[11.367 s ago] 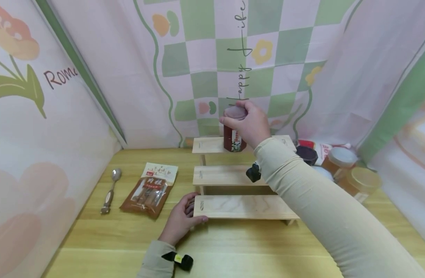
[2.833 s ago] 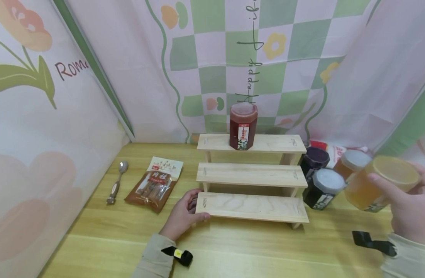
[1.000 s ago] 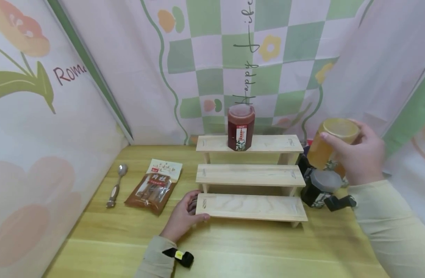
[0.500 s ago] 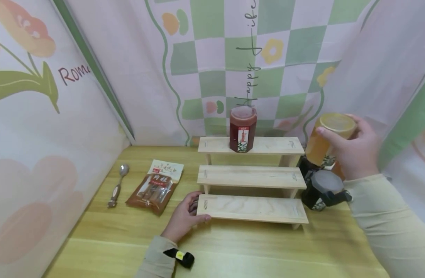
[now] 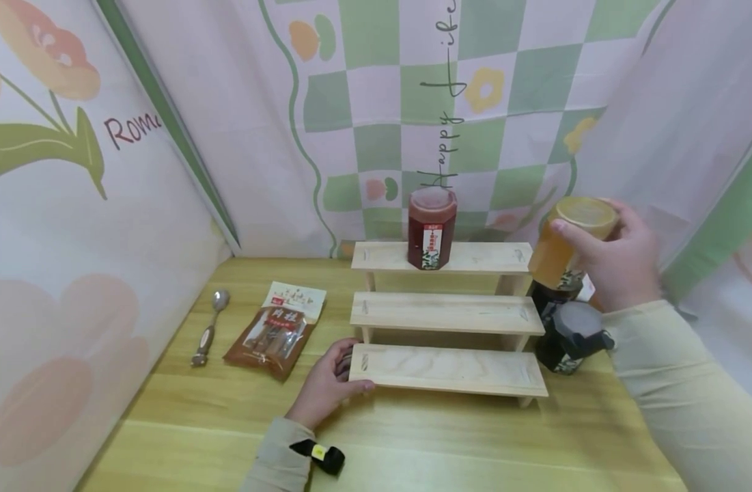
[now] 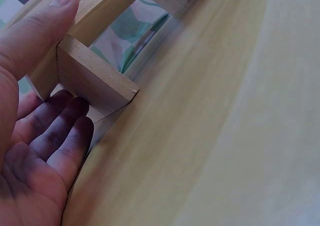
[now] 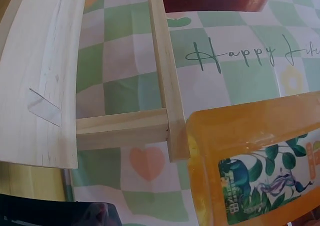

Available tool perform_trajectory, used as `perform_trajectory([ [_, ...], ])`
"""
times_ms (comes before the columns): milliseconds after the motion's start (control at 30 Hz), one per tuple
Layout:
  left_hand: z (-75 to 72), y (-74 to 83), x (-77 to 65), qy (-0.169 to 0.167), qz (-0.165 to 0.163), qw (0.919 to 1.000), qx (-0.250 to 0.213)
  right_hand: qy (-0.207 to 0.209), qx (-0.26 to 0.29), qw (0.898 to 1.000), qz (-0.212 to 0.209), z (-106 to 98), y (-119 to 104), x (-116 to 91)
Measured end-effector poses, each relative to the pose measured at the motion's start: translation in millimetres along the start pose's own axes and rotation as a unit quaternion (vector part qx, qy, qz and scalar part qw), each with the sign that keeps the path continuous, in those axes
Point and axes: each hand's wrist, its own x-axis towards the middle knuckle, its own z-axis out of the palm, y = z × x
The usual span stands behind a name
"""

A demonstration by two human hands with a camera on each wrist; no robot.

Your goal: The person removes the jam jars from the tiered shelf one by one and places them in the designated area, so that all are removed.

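Observation:
My right hand (image 5: 628, 263) grips a jar of amber honey (image 5: 548, 258) near its lid, holding it up at the right end of the top step of a three-tier wooden display rack (image 5: 443, 312). In the right wrist view the jar's leafy label (image 7: 265, 183) shows, its base close to the step's end. A dark red jar (image 5: 431, 239) stands upright on the top step. My left hand (image 5: 326, 386) holds the left end of the bottom step. In the left wrist view, its thumb (image 6: 45, 29) lies on top and the other fingers curl beneath, beside the leg (image 6: 95, 76).
Right of the rack stands a dark jar with a pale lid (image 5: 575, 328); other jars behind it are partly hidden by the right hand. On the left lie a brown packet of cinnamon (image 5: 274, 335) and a spoon (image 5: 206, 331). Printed curtains hang behind the table (image 5: 431, 437).
Earlier, the right hand held the red jar on the top step; it has let go and taken the honey jar from the right, bringing it up and leftward. The left hand stays in place.

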Motion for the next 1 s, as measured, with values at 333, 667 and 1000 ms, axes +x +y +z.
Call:
perform_trajectory([
  [333, -0.3, 0.4, 0.0, 0.001, 0.002, 1.0000, 0.004, -0.014, 0.004, 1.000, -0.013, 8.3, -0.4, 5.4],
  [667, -0.3, -1.8, 0.2, 0.001, 0.007, 1.0000, 0.006, -0.019, -0.087, 0.996, -0.026, 18.1, -1.7, 12.8],
  [1000, 0.2, -1.5, 0.3, 0.000, 0.005, 1.0000, 0.003, -0.018, -0.100, 0.994, -0.043, 31.2, -2.2, 19.7],
])
